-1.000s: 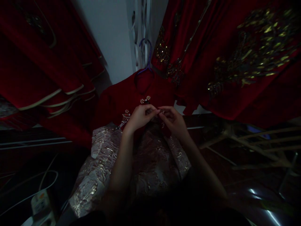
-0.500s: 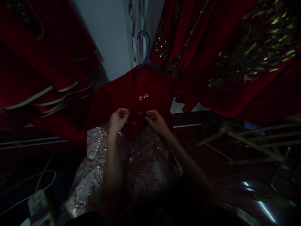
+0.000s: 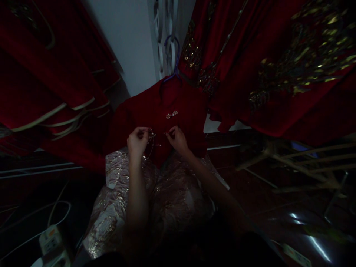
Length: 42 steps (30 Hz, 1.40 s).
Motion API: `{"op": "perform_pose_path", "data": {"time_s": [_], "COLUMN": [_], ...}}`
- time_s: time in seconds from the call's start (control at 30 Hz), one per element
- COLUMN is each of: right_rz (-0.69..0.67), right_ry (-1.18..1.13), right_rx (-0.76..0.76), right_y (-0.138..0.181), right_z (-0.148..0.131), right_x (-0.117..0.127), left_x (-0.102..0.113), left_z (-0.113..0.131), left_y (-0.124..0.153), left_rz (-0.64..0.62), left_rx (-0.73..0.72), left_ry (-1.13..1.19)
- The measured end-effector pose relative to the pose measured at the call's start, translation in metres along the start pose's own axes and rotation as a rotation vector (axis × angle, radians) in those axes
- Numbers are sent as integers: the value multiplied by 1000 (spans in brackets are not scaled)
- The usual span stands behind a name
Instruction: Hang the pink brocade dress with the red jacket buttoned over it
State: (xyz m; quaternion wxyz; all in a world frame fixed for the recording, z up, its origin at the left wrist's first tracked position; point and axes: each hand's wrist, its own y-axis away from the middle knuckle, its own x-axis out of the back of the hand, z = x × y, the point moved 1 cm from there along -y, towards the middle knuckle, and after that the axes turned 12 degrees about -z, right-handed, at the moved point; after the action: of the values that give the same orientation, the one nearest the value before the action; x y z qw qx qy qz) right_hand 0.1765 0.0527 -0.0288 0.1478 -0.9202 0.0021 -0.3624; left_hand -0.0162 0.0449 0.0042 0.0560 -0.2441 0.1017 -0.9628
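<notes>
My left hand (image 3: 137, 141) is curled shut, its grip pinching the lower beaded clasp (image 3: 151, 136) on the front edge of the dark red velvet jacket (image 3: 183, 107). The jacket hangs on a blue wire hanger (image 3: 175, 72) over a pale gold brocade skirt (image 3: 116, 193). Higher up, a pearl clasp (image 3: 171, 115) sits closed. My right hand (image 3: 178, 141) pinches the opposite front edge, just apart. I judge I'm fastening this lower clasp, which calls for drawing both edges level and together.

left hand (image 3: 137, 141), right hand (image 3: 177, 140) on jacket (image 3: 185, 105)
</notes>
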Motion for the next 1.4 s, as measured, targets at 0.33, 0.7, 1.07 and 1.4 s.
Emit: {"op": "perform_pose_path", "data": {"time_s": [0.33, 0.7, 1.07, 1.4], "right_rz": [-138, -396, -280, -202], "right_ry": [-208, -409, -380, -310], "right_rx": [205, 309, 259, 300], "right_y": [1, -3, -11, -18], "right_z": [-29, -60, -56, -32], "right_x": [16, 35, 32, 22], "left_x": [-12, -31, -41, -40], "left_z": [5, -8, -6, -6], "left_y": [2, -7, -11, -8], "left_rz": [-112, -116, -49, -10], "left_rx": [-32, -109, -52, -40], "left_ry": [82, 186, 293, 277]}}
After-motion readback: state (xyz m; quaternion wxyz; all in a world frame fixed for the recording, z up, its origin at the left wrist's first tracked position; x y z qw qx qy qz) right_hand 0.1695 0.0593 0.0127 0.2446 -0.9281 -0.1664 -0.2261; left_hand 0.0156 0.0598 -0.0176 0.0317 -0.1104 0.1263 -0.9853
